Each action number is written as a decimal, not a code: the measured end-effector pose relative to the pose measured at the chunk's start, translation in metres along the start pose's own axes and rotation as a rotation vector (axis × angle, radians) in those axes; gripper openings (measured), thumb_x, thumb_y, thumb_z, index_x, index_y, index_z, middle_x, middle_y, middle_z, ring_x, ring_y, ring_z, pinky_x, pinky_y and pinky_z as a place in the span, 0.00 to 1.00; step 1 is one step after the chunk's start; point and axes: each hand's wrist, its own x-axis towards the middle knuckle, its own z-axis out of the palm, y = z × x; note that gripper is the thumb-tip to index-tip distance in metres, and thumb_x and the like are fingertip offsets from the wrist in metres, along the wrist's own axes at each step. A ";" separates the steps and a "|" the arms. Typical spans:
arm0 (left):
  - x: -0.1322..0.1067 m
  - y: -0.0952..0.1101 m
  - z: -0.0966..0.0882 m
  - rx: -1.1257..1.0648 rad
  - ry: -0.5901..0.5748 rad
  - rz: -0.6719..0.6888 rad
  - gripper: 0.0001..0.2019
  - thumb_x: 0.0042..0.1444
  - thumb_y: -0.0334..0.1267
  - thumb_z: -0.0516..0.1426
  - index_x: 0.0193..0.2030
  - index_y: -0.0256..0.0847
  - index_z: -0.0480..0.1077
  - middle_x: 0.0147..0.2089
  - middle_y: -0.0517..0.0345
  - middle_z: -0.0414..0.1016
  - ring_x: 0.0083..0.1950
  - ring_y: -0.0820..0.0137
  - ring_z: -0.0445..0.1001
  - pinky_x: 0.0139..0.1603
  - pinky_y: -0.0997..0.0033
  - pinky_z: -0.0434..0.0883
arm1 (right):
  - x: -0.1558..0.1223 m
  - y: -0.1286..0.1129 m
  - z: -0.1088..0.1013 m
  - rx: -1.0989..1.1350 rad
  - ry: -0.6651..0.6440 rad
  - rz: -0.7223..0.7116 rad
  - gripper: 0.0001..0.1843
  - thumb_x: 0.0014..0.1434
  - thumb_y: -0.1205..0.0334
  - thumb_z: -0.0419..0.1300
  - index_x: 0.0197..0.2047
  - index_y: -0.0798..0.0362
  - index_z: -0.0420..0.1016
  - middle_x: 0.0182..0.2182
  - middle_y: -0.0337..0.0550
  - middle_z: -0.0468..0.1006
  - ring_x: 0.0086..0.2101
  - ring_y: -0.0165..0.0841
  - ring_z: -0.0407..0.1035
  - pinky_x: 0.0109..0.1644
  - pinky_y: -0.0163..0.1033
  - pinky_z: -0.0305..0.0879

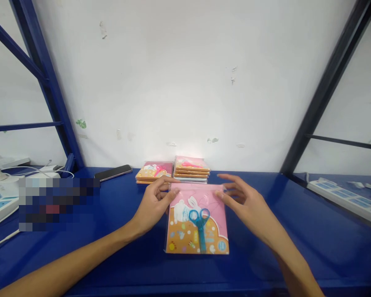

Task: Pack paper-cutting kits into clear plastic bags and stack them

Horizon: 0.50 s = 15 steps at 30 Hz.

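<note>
A pink and orange plastic-wrapped craft packet [197,231] lies on the blue table [312,251] in front of me, with blue child's scissors [199,225] showing on its front. My left hand [153,204] grips the packet's upper left corner between thumb and fingers. At the upper right corner, my right hand [241,202] holds it the same way. Just beyond the hands stand a stack of similar packets [191,169] and a single lower packet [154,171].
A black smartphone [113,173] lies on the table left of the packets. White power strips [343,202] and charger cables [6,183] sit at both sides. A pixelated patch covers part of the left side. Blue metal shelf uprights [327,82] and a white wall [185,74] bound the table.
</note>
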 end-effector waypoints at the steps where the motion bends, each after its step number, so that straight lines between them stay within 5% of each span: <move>1: 0.001 -0.003 0.000 -0.007 -0.014 -0.027 0.18 0.60 0.50 0.63 0.49 0.41 0.70 0.36 0.58 0.78 0.28 0.70 0.76 0.23 0.75 0.69 | 0.003 0.003 0.000 0.030 -0.058 0.025 0.22 0.62 0.47 0.63 0.57 0.47 0.77 0.47 0.46 0.83 0.44 0.42 0.79 0.48 0.46 0.76; 5: 0.007 -0.013 -0.003 0.110 -0.086 -0.067 0.14 0.63 0.48 0.60 0.47 0.40 0.69 0.36 0.57 0.78 0.31 0.69 0.76 0.30 0.73 0.69 | 0.008 0.007 0.002 0.010 -0.164 0.063 0.14 0.65 0.52 0.60 0.44 0.49 0.84 0.42 0.44 0.87 0.44 0.43 0.81 0.51 0.46 0.74; 11: 0.011 -0.018 -0.009 0.751 -0.098 0.039 0.08 0.61 0.41 0.58 0.39 0.41 0.78 0.36 0.55 0.78 0.39 0.64 0.75 0.40 0.66 0.69 | 0.007 0.017 0.011 -0.252 -0.221 0.040 0.12 0.62 0.63 0.60 0.39 0.48 0.87 0.39 0.42 0.88 0.41 0.43 0.81 0.46 0.42 0.71; 15: 0.013 -0.025 -0.011 0.872 -0.181 0.032 0.08 0.59 0.39 0.59 0.38 0.41 0.80 0.38 0.53 0.79 0.41 0.63 0.75 0.43 0.64 0.69 | 0.008 0.025 0.013 -0.343 -0.298 0.012 0.13 0.61 0.66 0.60 0.37 0.48 0.88 0.36 0.42 0.88 0.38 0.41 0.81 0.43 0.40 0.69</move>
